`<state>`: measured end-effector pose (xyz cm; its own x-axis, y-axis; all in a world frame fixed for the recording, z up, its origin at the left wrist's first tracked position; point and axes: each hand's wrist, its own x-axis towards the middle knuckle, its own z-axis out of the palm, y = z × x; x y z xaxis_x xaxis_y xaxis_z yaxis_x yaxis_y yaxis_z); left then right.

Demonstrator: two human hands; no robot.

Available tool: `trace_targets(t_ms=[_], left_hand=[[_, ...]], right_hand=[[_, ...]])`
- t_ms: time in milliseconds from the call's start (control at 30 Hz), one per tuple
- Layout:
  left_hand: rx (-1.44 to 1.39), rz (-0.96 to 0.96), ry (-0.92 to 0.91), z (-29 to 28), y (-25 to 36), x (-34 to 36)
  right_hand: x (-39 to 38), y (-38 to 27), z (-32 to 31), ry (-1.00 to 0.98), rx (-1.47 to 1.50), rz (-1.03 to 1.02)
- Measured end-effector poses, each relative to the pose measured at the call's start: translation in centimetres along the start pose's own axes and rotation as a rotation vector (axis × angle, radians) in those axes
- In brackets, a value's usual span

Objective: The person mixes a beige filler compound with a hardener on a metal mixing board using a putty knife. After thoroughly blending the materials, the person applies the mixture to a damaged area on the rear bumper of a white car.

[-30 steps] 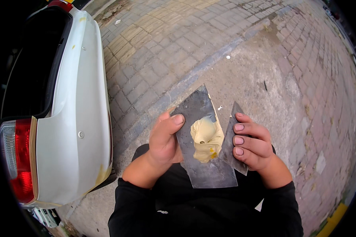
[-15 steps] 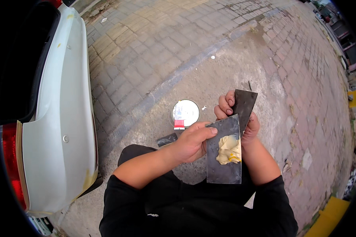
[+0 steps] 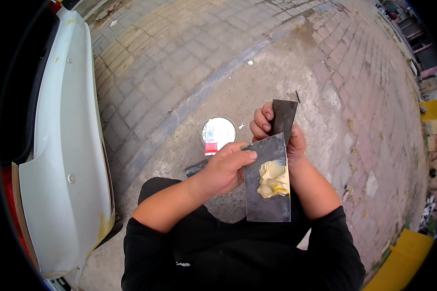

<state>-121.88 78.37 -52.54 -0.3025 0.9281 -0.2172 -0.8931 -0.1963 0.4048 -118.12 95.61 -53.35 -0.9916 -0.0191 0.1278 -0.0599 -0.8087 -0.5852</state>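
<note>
My left hand [image 3: 226, 169] grips a large grey flat plate [image 3: 257, 208], thumb on its upper face; a lump of cream paste [image 3: 272, 177] with a yellow streak lies on it. My right hand [image 3: 281, 128] holds a smaller dark flat spreader [image 3: 284, 116], its fingers curled round the spreader behind the upper part of the large plate. The two plates overlap; whether they touch I cannot tell. On the ground beyond my left hand is a round tin [image 3: 225, 130] with a red-and-white tube [image 3: 210, 148] on top. A dark flat piece [image 3: 194, 168] is partly hidden behind that forearm.
A white car [image 3: 63, 145] with taped patches stands close at my left. Concrete and brick paving [image 3: 145, 77] surround me. A small white bit [image 3: 242, 125] lies beside the tin. Yellow objects [image 3: 398, 257] sit at the right edge, with clutter farther back.
My right hand has turned and lifted the spreader behind the large plate, and my left hand has shifted rightward. The view has moved, bringing the tin into sight and the car farther left.
</note>
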Motion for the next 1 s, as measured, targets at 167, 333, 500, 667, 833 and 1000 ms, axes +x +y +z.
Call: trace_targets(t_ms=[167,333,500,667,833,1000], left_hand=[[0.022,0.231,-0.097,-0.4,3.5,-0.9],[0.141,0.640,0.117,-1.6,6.2,-1.2],[0.360,0.859,0.177,-1.6,6.2,-1.6],[0.992,0.971,0.324,-1.7,3.8,-2.1],[1.431,1.069,0.276,-1.1,2.6,-1.1],[1.626,0.972,0.260,-1.1,0.9,-0.3]], right_hand=[[0.0,-0.4,-1.2,0.155,-0.058,0.012],[0.1,-3.0,-1.6,0.197,0.028,-0.088],[0.4,-1.7,1.5,0.364,-0.238,-0.111],[0.7,-0.3,2.5,0.432,-0.388,-0.019],[0.6,-0.1,2.6,0.444,-0.457,-0.037],[0.6,0.0,2.9,0.459,-0.457,-0.054]])
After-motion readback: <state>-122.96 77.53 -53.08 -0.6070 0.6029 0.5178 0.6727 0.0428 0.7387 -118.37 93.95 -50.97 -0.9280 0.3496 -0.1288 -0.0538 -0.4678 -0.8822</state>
